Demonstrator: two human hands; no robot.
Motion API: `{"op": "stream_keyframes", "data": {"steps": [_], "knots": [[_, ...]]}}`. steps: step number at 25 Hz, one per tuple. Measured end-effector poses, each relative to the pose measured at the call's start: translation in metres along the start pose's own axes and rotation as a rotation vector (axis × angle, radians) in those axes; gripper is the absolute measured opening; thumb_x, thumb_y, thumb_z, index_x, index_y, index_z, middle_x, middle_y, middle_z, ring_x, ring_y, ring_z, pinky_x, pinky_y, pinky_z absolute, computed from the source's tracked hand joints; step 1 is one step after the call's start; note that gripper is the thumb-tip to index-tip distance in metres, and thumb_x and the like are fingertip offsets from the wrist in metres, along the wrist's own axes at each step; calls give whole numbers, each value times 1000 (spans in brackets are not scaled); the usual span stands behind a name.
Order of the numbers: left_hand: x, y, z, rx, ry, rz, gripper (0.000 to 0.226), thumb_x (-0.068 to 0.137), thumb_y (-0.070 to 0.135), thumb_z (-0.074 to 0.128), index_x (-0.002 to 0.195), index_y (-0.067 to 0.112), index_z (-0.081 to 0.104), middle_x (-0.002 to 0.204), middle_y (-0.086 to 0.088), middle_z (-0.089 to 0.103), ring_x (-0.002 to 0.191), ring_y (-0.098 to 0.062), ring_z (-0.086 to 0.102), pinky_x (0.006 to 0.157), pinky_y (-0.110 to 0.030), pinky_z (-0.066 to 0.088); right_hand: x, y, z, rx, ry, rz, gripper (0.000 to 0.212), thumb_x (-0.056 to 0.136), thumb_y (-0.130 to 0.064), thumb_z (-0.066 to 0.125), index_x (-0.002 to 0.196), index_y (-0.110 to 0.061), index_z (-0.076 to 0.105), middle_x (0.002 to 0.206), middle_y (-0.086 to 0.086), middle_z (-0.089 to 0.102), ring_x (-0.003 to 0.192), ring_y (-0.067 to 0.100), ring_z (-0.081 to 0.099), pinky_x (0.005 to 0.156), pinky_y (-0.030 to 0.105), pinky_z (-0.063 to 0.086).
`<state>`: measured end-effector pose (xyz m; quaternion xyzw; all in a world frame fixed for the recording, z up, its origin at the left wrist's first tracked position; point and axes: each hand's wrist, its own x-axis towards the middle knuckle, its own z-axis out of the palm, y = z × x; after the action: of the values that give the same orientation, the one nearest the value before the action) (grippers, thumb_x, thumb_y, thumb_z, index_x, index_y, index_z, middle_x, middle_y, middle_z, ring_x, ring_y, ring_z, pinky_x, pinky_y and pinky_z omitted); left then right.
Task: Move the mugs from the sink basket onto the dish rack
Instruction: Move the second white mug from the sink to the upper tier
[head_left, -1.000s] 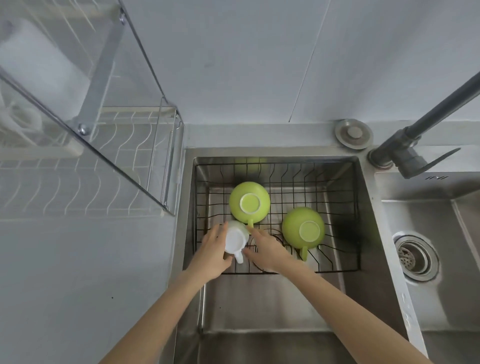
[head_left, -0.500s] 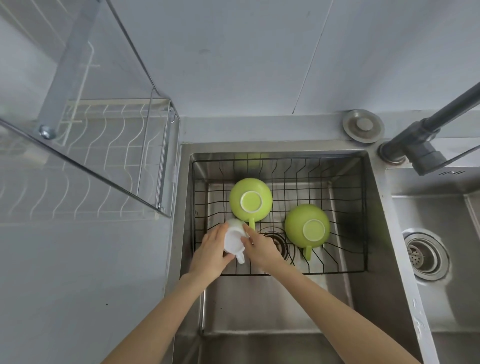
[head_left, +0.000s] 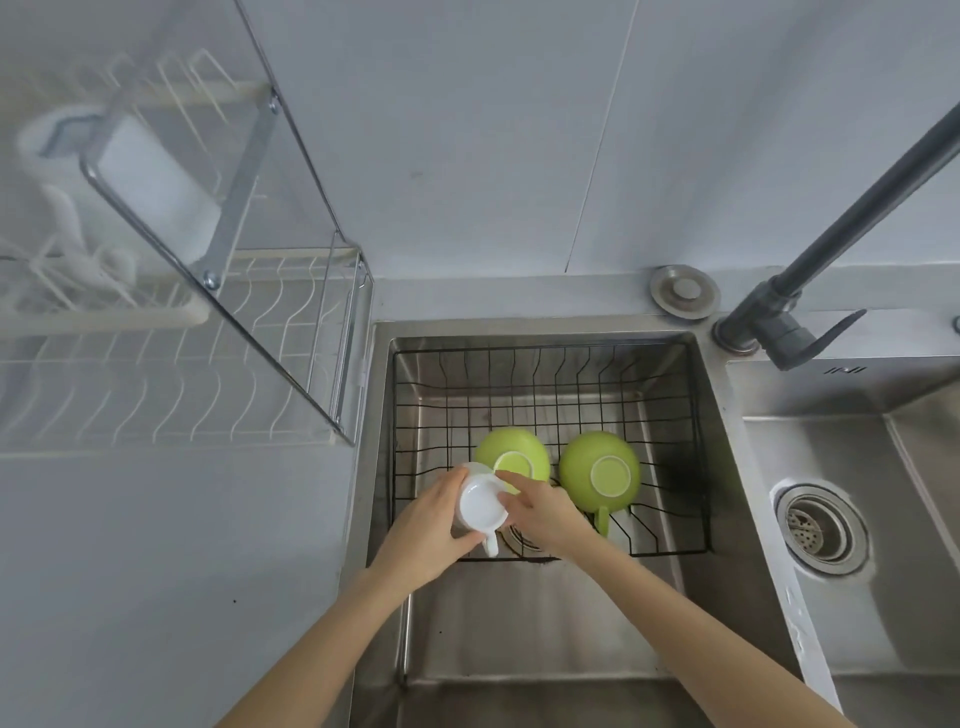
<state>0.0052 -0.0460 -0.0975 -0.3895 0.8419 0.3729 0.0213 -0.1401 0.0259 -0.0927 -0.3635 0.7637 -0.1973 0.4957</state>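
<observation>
Pale wall panels rise behind a steel sink (head_left: 696, 613) whose black wire sink basket (head_left: 670, 405) holds two green mugs (head_left: 597, 470), bottoms up. At the basket's front-left corner both hands close their grip on a white mug (head_left: 482, 505), upside down, handle toward the camera: left hand (head_left: 426, 530) cups its left side, right hand (head_left: 545, 512) pinches its right rim. Left of the sink, the dish rack (head_left: 171, 379) stands well apart from the mug.

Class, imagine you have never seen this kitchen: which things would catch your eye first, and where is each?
Two bright green mugs sit upside down in the black wire basket inside the steel sink. At the basket's front left, the left hand and right hand together hold an inverted white mug. A white wire dish rack waits on the counter to the left.
</observation>
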Motion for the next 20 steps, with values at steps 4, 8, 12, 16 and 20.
{"op": "stream_keyframes", "data": {"steps": [4,8,12,16,20], "knots": [[-20,16,-10,18,78,62,68,74,40,66,131,24,33,134,7,48,116,-13,49,87,-24,42,-28,-11,-14,-89,34,-73,43,94,-30,40,137,-25,37,112,10,66,89,22,56,72,22,39],[-40,30,-23,-2,149,131,67,70,44,67,128,30,36,129,12,50,112,-9,49,87,-22,42,-59,-22,-24,-207,59,-165,45,94,-31,39,139,-24,34,127,7,60,109,26,55,80,23,37],[-59,37,-40,-71,164,205,68,68,50,69,126,35,38,125,17,48,113,-5,46,93,-22,40,-88,-35,-32,-283,76,-291,45,94,-29,39,138,-24,36,132,4,55,100,21,58,83,25,39],[-82,35,-62,-119,193,251,70,65,54,69,126,38,37,115,28,42,108,0,45,83,-8,33,-116,-51,-31,-342,77,-436,48,90,-20,46,137,-24,35,134,4,50,112,19,55,95,28,42],[-103,34,-89,-175,220,309,63,63,56,67,117,53,36,115,25,49,109,-3,50,94,-24,43,-132,-74,-17,-416,192,-569,60,81,-23,64,134,-21,37,127,3,47,114,17,50,96,26,40]]}}
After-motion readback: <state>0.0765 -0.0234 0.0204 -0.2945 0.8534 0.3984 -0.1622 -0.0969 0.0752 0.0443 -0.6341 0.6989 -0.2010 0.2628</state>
